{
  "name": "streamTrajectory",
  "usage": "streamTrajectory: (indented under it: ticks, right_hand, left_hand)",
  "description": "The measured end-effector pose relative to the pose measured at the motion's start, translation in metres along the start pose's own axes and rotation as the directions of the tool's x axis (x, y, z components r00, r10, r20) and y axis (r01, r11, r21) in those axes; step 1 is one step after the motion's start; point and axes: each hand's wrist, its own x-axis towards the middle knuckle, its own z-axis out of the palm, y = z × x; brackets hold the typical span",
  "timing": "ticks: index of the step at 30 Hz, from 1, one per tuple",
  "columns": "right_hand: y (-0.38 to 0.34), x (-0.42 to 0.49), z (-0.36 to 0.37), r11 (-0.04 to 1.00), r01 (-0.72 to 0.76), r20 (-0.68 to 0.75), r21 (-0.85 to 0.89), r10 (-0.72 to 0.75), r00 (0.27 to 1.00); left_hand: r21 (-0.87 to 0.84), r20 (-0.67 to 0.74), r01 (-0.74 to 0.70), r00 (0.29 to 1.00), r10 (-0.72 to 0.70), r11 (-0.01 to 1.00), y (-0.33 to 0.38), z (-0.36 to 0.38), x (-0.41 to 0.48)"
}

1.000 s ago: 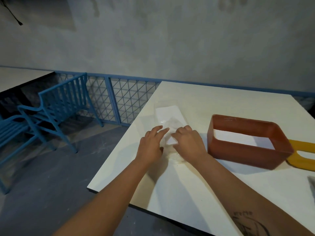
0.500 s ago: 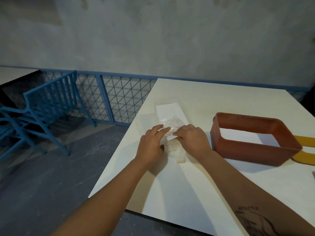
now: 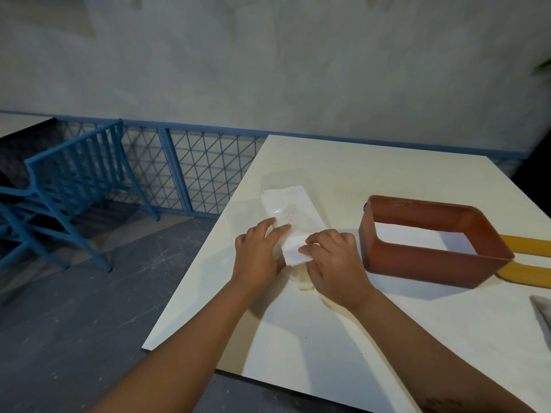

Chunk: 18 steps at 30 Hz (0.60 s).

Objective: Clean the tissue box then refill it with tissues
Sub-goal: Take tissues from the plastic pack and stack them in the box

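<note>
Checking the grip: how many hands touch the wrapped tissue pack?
2: left hand presses the clear-wrapped white tissue pack from its left; right hand pinches its near end.

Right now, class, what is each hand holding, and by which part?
The right hand pinches the tissue pack at its near end. The left hand only rests fairly straight fingers on the pack's left edge.

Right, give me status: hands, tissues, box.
Left hand pressing tissue pack flat. Right hand pinching its near end. Tissue box empty, apart to the right. Path between clear.
</note>
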Motion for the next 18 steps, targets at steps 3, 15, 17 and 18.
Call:
streamTrajectory:
  ticks: [3, 15, 17, 18]
  right_hand:
    - [0.000, 0.001, 0.005, 0.995, 0.014, 0.178, -0.103, 0.004, 0.984]
    - [-0.020, 0.001, 0.000, 0.996, 0.032, 0.053, -0.080, -0.028, 0.998]
    - [-0.022, -0.001, -0.011, 0.998, 0.006, 0.046, -0.058, -0.003, 0.999]
    - [-0.021, -0.002, -0.019, 0.999, -0.006, 0.040, -0.043, 0.008, 0.999]
  left_hand:
    - [-0.009, 0.026, 0.013, 1.000, -0.012, 1.000, 0.001, 0.000, 0.000]
    - [-0.064, 0.029, 0.078, 0.997, -0.077, 0.995, 0.014, -0.003, -0.002]
    - [-0.137, 0.030, 0.088, 0.996, -0.084, 0.987, 0.017, -0.007, -0.004]
    - [-0.206, 0.016, 0.101, 0.995, -0.100, 0.973, 0.023, -0.010, -0.005]
